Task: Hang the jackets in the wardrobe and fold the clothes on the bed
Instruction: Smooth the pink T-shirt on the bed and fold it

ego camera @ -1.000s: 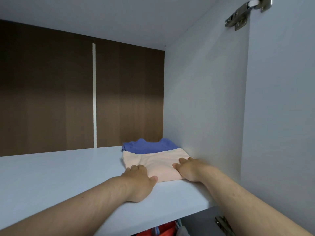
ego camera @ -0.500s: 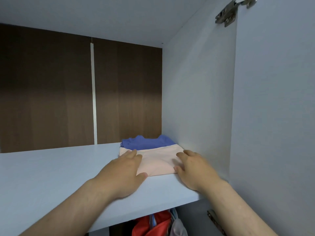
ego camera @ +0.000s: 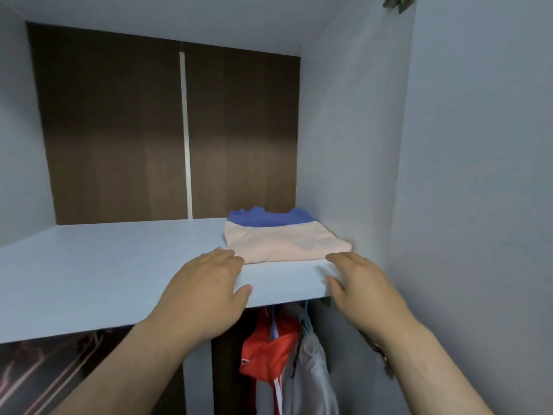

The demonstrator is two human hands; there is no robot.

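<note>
White wardrobe shelf (ego camera: 89, 265), dark brown back panel (ego camera: 119, 130) behind it. Left hand (ego camera: 206, 292) lies palm-down over the shelf's front edge, fingers loose and nearly straight, grasping nothing; fingertips just beside the front-left corner of the folded peach garment (ego camera: 284, 244), contact unclear. The peach garment lies flat on the shelf's right end, near the side wall. A folded blue garment (ego camera: 269, 218) sits right behind it, touching it. Below the shelf, a red jacket (ego camera: 266, 348) hangs on a blue hanger (ego camera: 273, 327), with a grey jacket (ego camera: 311, 363) hanging just to its right, touching it. Right hand (ego camera: 365, 289) is palm-down at the shelf's front-right corner, fingers relaxed, released, holding nothing; fingertips near the peach garment's front-right corner. Wardrobe door (ego camera: 478, 175) is open at far right, metal hinge (ego camera: 395, 1) at the top.
</note>
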